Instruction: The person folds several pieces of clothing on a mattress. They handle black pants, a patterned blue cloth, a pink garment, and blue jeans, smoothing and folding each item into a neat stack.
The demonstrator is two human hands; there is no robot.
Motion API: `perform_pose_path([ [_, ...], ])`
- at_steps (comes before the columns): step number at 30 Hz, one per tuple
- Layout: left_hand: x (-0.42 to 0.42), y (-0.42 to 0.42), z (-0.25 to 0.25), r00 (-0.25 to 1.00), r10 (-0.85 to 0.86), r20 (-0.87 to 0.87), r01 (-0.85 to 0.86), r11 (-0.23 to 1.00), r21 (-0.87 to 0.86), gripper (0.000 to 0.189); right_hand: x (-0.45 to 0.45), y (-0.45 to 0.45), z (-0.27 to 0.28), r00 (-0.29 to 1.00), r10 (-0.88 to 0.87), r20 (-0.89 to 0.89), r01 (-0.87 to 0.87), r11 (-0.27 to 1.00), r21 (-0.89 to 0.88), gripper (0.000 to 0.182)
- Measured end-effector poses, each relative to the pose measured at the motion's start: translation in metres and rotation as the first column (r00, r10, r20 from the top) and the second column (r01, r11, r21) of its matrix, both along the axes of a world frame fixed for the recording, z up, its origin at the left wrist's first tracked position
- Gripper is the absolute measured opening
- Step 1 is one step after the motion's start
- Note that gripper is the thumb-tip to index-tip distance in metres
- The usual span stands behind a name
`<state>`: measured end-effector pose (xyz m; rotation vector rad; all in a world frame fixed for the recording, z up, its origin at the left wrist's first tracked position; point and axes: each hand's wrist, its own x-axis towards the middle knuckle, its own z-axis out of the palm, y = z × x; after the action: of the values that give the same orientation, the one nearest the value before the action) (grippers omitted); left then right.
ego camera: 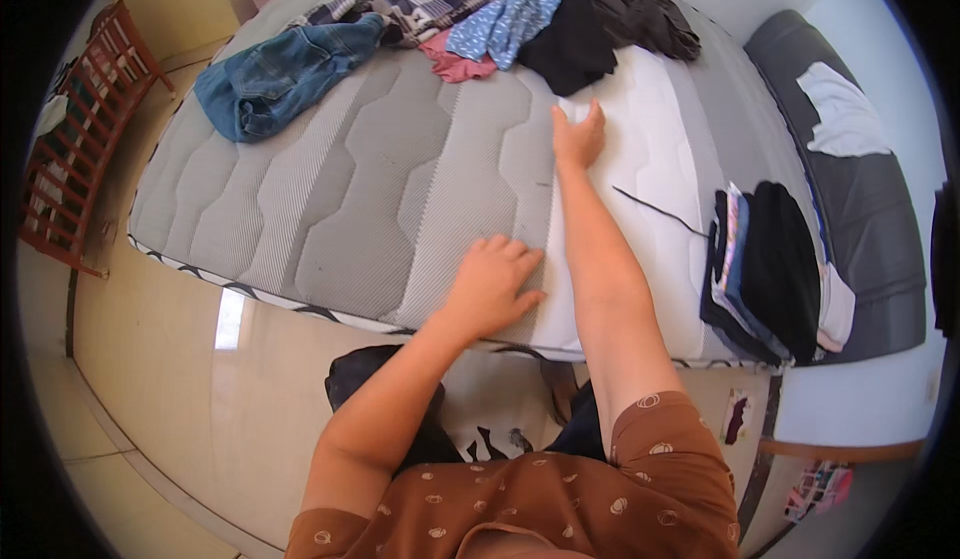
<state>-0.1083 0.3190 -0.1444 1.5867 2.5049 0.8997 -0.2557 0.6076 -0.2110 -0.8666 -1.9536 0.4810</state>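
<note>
My left hand (496,283) rests on the grey quilted mattress (360,206) near its front edge, fingers apart, with nothing in it. Farther out, my right hand (580,133) is spread over the white band of the mattress, just short of a black cloth garment (571,45); a small gap shows between them. Beside that garment lie a light blue patterned garment (504,20) and a pink one (459,64). Blue jeans (281,75) are bunched at the left. Behind are a plaid cloth (427,4) and a dark garment (652,19).
A stack of folded clothes (772,274) stands at the right, a dark cord (660,210) beside it. Past it, a grey padded headboard (862,221) carries a white cloth (844,113). A red-brown wooden crib (90,139) stands at the far left.
</note>
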Motion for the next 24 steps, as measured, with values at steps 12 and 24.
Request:
perform_pose_path([
  [12,-0.009,-0.015,-0.014,0.969,-0.072,0.236,0.002,0.958,0.286,0.042,-0.061,0.039,0.006,0.951,0.052,0.304,-0.084,0.992,0.092,0.038],
  [24,-0.036,-0.003,-0.005,0.468,-0.065,0.882,-0.404,0.871,0.279,0.07,0.105,-0.056,0.005,0.902,0.325,0.285,-0.289,0.944,-0.161,0.048],
])
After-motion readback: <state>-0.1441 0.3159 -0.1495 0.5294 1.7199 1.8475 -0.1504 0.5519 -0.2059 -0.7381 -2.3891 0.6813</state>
